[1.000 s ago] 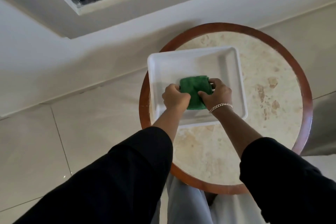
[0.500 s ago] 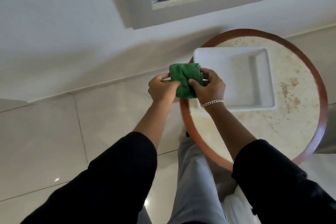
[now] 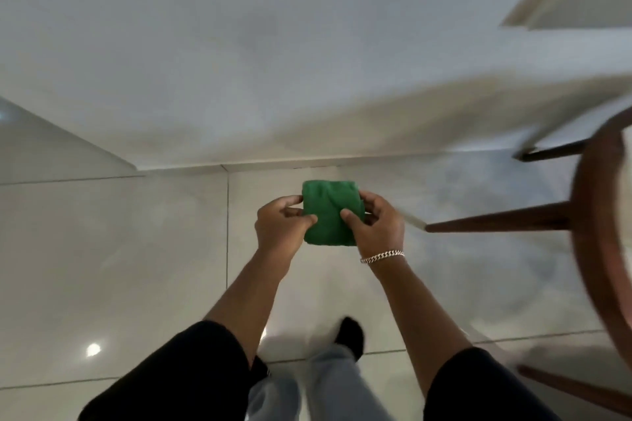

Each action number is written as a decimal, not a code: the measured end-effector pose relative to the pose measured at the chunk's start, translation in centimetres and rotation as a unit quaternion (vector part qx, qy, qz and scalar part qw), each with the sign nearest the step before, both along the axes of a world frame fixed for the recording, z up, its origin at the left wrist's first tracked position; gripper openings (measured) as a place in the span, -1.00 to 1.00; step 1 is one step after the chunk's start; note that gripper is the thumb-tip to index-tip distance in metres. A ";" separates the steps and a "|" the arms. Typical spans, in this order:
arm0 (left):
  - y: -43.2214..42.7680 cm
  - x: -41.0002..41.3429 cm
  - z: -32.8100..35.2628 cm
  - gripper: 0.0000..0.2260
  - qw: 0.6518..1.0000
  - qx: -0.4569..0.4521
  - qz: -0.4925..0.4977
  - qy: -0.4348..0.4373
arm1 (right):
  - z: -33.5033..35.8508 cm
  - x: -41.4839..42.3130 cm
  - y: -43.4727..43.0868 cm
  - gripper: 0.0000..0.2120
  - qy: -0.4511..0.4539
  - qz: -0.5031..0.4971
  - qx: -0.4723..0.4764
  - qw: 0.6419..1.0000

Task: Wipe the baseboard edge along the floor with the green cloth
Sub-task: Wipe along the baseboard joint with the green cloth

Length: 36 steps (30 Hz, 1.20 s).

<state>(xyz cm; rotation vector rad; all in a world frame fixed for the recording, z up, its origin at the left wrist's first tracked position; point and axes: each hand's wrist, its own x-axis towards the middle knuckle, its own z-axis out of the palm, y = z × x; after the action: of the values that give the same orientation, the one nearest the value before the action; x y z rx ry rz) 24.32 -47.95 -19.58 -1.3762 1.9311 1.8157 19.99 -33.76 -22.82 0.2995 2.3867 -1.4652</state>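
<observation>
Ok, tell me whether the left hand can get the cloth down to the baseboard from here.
Probably yes. The left hand already grips the cloth, and only bare floor shows before the baseboard; the person likely has to crouch first.

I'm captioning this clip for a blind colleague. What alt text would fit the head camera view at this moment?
Two bare hands, left hand and right hand, hold a folded green cloth between them above a glossy tiled floor, facing the baseboard below a pale wall. A round wooden table blurs at right.
</observation>
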 end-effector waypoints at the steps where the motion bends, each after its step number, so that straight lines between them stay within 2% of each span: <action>1: -1.4 0.6 -3.0 -0.56 1.000 -0.001 0.002 0.005 | -3.1 0.3 -1.4 -0.60 -0.003 0.006 0.001 1.000; 6: -5.9 1.5 -17.4 -0.57 0.999 -0.012 -0.021 0.029 | -16.7 0.3 -6.3 -0.63 0.014 0.032 0.019 0.999; 11: -8.7 -0.3 -29.1 -0.60 0.996 -0.011 -0.061 0.065 | -27.1 -2.8 -8.1 -0.62 0.046 0.036 0.035 0.998; 14: -9.7 -1.9 -34.8 -0.62 0.986 -0.089 -0.115 0.082 | -32.3 -5.8 -8.4 -0.62 0.050 0.006 0.046 0.998; 18: -11.1 -3.4 -41.7 -0.59 0.942 -0.232 -0.220 0.100 | -37.5 -9.7 -8.4 -0.62 0.073 -0.013 0.039 0.996; 19: -11.4 -3.7 -43.5 -0.56 0.921 -0.271 -0.263 0.098 | -38.6 -10.4 -8.3 -0.62 0.077 -0.013 0.044 0.996; 21: -12.0 -4.3 -46.8 -0.47 0.850 -0.378 -0.360 0.073 | -40.4 -11.3 -8.1 -0.62 0.097 -0.019 0.065 0.993; 23: -12.2 -4.3 -48.8 -0.39 0.785 -0.467 -0.402 0.052 | -42.2 -11.1 -8.4 -0.60 0.175 0.000 0.125 0.977; 26: -12.0 -4.4 -50.1 -0.36 0.748 -0.530 -0.396 0.050 | -44.4 -9.9 -9.7 -0.56 0.310 0.105 0.233 0.916; 28: -12.3 -5.0 -50.3 -0.33 0.741 -0.540 -0.397 0.036 | -45.1 -9.3 -11.1 -0.53 0.333 0.169 0.294 0.880; 30: -12.7 -5.7 -50.1 -0.30 0.742 -0.539 -0.397 0.025 | -45.6 -9.2 -11.9 -0.52 0.327 0.203 0.328 0.862; 34: -12.9 -6.5 -49.8 -0.26 0.745 -0.531 -0.403 0.011 | -46.2 -10.9 -11.0 -0.58 0.367 0.230 0.347 0.832; 36: -12.8 -6.4 -49.7 -0.25 0.745 -0.528 -0.408 0.006 | -46.4 -12.6 -9.3 -0.61 0.380 0.206 0.370 0.822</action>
<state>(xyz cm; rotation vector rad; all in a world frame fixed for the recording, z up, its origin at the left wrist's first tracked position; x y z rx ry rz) 17.91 -60.79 -69.29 -0.3525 2.9944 0.2485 7.41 -43.01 -69.26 -0.7518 3.2670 -0.4055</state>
